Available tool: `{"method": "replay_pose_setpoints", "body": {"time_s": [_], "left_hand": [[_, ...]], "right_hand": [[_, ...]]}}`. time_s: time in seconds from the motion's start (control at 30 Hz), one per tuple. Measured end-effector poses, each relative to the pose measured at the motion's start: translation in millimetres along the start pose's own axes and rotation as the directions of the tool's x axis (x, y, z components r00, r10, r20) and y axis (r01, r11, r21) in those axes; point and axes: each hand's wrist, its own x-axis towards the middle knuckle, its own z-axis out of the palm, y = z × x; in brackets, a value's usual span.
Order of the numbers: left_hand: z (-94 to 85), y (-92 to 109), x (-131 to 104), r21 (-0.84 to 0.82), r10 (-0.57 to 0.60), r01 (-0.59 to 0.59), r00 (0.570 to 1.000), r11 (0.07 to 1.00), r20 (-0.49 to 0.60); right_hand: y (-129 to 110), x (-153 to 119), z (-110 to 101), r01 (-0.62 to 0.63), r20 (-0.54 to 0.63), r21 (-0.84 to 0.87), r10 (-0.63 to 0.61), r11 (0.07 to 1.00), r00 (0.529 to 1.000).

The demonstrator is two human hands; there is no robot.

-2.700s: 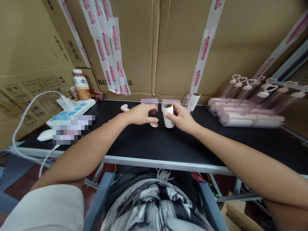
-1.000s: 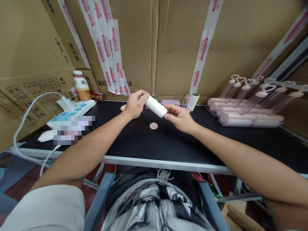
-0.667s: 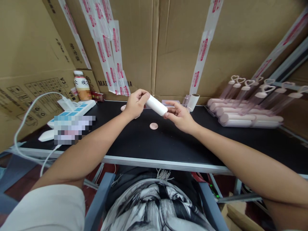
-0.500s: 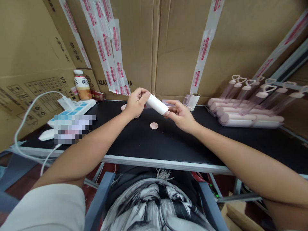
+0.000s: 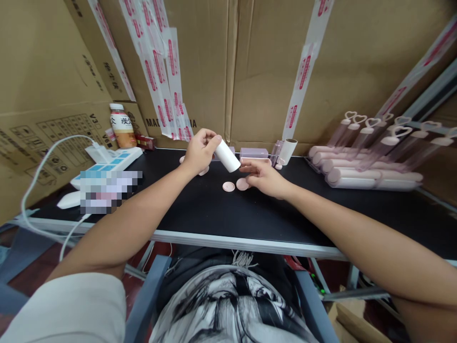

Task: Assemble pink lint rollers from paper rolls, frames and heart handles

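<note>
My left hand (image 5: 198,153) is raised over the black table (image 5: 214,214) and grips a white paper roll (image 5: 227,155) by its upper end, so the roll slants down to the right. Lower down, my right hand (image 5: 263,177) is close to the table, with thumb and forefinger pinching a small round pink cap (image 5: 243,184). A second pink cap (image 5: 228,186) lies flat just left of it. More small pink parts (image 5: 204,170) sit under my left hand.
Two lilac boxes (image 5: 254,152) and an upright roll with a cardboard core (image 5: 287,150) stand at the back. A pile of pink rollers with heart handles (image 5: 360,171) fills the right. A power strip (image 5: 107,164) and bottle (image 5: 121,125) sit left. Cardboard boxes wall the back.
My right hand has let go of the roll's lower end and dropped to the table, where a second pink cap now shows at its fingertips. My left hand keeps the roll, tilted steeper.
</note>
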Motion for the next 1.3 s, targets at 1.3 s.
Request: {"method": "replay_pose_setpoints", "body": {"time_s": [1.3], "left_hand": [[-45.6, -68, 38, 0.690, -0.026, -0.034, 0.997, 0.723, 0.076]], "right_hand": [[-10, -13, 11, 0.060, 0.159, 0.018, -0.062, 0.998, 0.985]]}}
